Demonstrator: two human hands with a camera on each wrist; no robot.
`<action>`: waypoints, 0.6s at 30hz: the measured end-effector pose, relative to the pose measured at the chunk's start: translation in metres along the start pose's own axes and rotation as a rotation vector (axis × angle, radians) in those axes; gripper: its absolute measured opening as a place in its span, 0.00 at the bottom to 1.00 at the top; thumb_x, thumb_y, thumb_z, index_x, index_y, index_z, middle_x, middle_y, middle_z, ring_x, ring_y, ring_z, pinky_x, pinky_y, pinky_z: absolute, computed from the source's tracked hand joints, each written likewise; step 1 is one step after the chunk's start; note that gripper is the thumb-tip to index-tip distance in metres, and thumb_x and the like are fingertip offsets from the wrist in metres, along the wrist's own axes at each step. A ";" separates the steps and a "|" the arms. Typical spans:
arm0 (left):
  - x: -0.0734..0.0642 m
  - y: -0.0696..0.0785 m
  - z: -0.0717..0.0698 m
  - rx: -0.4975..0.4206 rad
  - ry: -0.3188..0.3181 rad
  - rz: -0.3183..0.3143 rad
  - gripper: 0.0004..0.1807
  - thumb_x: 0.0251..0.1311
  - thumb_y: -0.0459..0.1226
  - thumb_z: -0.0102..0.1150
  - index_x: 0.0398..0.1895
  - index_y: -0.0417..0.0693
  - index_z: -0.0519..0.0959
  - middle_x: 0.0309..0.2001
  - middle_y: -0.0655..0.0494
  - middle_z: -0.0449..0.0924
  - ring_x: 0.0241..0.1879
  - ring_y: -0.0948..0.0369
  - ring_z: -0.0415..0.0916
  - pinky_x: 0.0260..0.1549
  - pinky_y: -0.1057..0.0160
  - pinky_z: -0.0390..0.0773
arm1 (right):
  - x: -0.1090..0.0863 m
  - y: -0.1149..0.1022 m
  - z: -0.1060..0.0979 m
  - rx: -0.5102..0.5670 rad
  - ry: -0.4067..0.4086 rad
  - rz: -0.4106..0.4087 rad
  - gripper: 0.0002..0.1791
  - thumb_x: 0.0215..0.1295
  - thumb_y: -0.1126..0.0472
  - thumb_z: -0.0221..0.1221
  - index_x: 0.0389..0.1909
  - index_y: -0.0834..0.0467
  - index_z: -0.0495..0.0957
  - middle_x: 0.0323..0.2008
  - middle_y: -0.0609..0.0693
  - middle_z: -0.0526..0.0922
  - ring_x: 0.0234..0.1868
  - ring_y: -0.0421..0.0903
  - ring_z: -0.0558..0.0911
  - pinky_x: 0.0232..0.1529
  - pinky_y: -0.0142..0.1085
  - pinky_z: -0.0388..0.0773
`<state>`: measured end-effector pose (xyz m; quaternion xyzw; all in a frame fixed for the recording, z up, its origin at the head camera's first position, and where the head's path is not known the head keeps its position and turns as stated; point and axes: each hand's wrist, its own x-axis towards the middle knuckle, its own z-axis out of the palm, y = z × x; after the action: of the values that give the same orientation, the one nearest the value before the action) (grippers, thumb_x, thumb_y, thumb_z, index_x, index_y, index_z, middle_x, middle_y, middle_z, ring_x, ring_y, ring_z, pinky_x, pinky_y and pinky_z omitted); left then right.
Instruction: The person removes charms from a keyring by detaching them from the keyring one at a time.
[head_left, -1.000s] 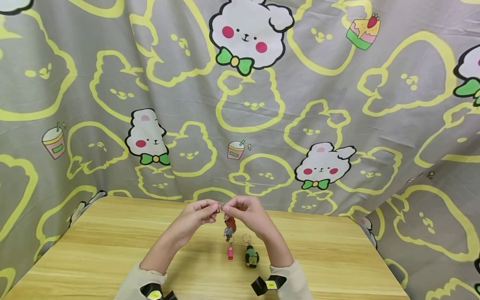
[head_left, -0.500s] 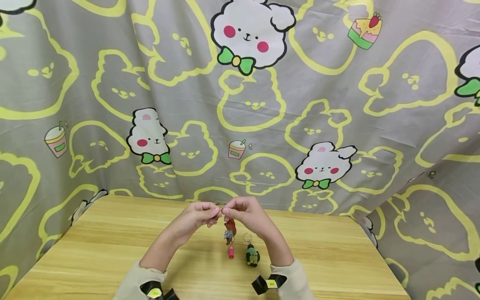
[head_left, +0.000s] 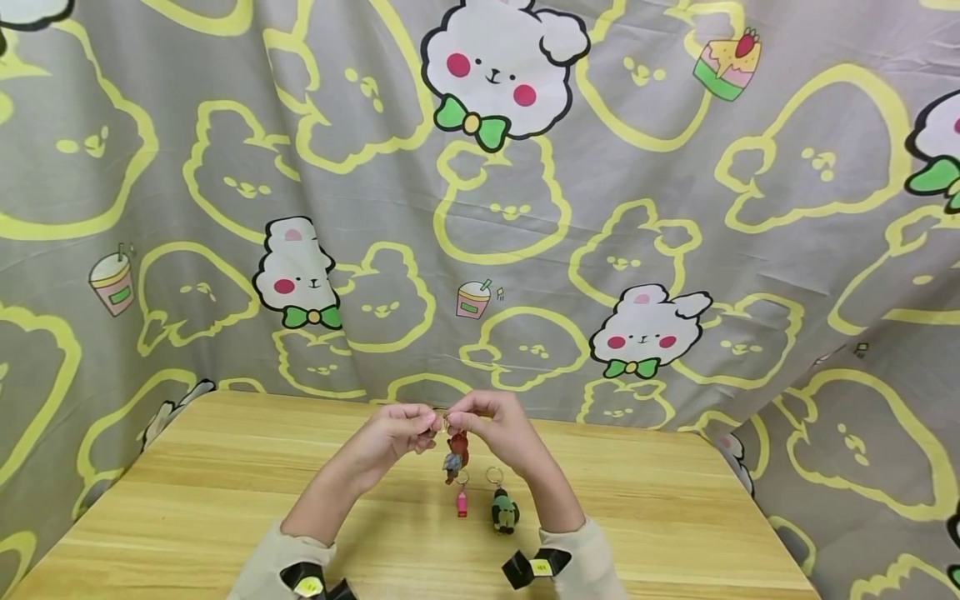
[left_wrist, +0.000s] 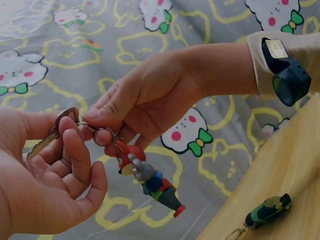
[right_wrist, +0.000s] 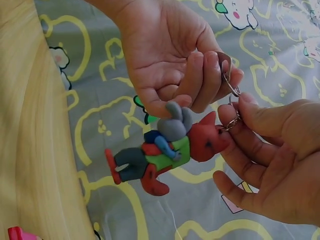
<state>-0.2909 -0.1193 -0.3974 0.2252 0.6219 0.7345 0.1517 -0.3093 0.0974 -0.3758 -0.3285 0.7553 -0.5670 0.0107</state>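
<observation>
Both hands are raised over the table, fingertips close together. My left hand (left_wrist: 50,175) pinches a key (left_wrist: 49,137) by its head, the blade lying along the fingers. My right hand (right_wrist: 280,150) pinches a thin key ring (right_wrist: 232,85) between thumb and fingers, and the ring passes through the key's head. From its short chain (right_wrist: 230,123) hangs a fox-and-rabbit figure (right_wrist: 167,150), red and grey with a green vest. In the head view, this figure (head_left: 456,454) dangles below the fingertips, above the other keychains.
On the wooden table (head_left: 637,500) lie a small pink keychain (head_left: 462,504) with its ring and a green-and-black figure keychain (head_left: 505,511). A grey patterned curtain (head_left: 525,275) hangs behind the table's far edge.
The hands drew together, then parted slightly, so the ring shows between the fingertips. The fox-and-rabbit figure swung a little to the left. The keychains on the table stayed put.
</observation>
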 end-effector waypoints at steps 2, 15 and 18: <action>0.000 0.000 0.000 0.006 -0.006 -0.006 0.14 0.76 0.37 0.50 0.32 0.57 0.82 0.31 0.66 0.75 0.30 0.65 0.67 0.43 0.64 0.69 | 0.000 -0.001 0.000 0.007 0.019 0.009 0.09 0.71 0.63 0.62 0.37 0.65 0.86 0.34 0.64 0.86 0.35 0.43 0.84 0.47 0.38 0.82; 0.001 0.001 0.001 0.057 0.079 -0.055 0.12 0.75 0.44 0.54 0.43 0.47 0.82 0.35 0.63 0.77 0.35 0.65 0.72 0.45 0.66 0.75 | -0.002 -0.006 -0.002 -0.046 0.005 0.087 0.09 0.71 0.60 0.63 0.39 0.62 0.87 0.31 0.61 0.86 0.33 0.43 0.84 0.44 0.37 0.81; 0.002 0.001 0.001 0.067 0.089 -0.039 0.15 0.74 0.43 0.56 0.49 0.40 0.81 0.37 0.61 0.78 0.38 0.64 0.74 0.46 0.66 0.77 | -0.001 -0.006 -0.002 -0.043 0.038 0.113 0.10 0.72 0.60 0.62 0.39 0.63 0.87 0.31 0.59 0.86 0.32 0.42 0.83 0.43 0.36 0.81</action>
<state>-0.2919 -0.1181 -0.3961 0.1852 0.6565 0.7195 0.1306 -0.3062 0.0989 -0.3709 -0.2745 0.7848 -0.5552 0.0211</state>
